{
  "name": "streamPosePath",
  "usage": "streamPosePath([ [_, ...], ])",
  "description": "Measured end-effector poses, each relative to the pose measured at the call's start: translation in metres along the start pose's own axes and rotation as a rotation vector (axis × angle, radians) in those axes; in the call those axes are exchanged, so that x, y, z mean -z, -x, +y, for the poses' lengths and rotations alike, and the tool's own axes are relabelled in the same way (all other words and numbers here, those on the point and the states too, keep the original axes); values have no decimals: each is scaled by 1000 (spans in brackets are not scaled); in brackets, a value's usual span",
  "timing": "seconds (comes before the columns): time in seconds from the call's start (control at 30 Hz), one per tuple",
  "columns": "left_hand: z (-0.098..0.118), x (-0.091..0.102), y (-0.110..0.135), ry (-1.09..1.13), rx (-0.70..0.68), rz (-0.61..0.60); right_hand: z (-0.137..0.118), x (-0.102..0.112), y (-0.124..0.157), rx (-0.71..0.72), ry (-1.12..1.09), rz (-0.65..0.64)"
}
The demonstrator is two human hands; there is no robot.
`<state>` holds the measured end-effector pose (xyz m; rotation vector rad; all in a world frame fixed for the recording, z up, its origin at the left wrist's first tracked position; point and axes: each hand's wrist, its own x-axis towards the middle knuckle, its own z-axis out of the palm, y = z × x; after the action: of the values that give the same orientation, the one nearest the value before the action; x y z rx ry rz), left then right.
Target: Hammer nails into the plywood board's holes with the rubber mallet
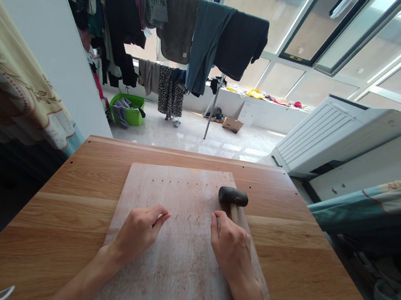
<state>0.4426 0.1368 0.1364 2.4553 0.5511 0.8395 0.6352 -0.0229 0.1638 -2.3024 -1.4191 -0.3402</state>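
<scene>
Board (174,267) lies flat on the tabletop (70,223), approx. mid-width, its far edge short of the tabletop's far edge. Three thin bits, prob. nails (189,217), stand up or lie near the board's middle (too small to say which), w/ a row of dark dots (178,182) along its far edge, nails or holes, can't tell.

L hand (164,215) is just left of the nails, R hand (215,218) just right. On each, thumb & index are drawn close in a pinch; can't tell if tips meet or if either has a nail.

Looks like nail-setting. To do it well, I'd say: pinch low on the shank, keep it plumb, line up w/ the far row, tap lightly, fingers clear before any hard hit.

Mallet (233,196) rests across the board's right edge nr its far-right corner, head out past it; R hand hides part of the handle, so it's in the way on that side. White object (1,293) at tabletop's near-left corner, unclear what. Past the far edge: hanging laundry (205,44), green basket (135,117), cardboard box (232,124), all well clear of the work.
</scene>
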Motion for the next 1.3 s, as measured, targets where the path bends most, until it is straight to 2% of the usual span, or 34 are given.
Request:
streamPosePath([
  [0.2,0,5,-2,55,57,-48,1,-1,2,-7,2,-9],
  [0.47,-2,7,-1,-3,101,-95,2,-3,2,-10,3,0],
  [0.6,-2,7,-2,70,99,-131,1,-2,2,-11,5,-3],
  [0.87,-4,3,-6,190,197,-144,2,-2,2,-12,11,-11],
  [1.1,-5,14,-20,299,299,-301,0,-2,1,9,11,-11],
  [1.3,-6,19,-28,308,308,-344,1,-4,2,9,11,-6],
])
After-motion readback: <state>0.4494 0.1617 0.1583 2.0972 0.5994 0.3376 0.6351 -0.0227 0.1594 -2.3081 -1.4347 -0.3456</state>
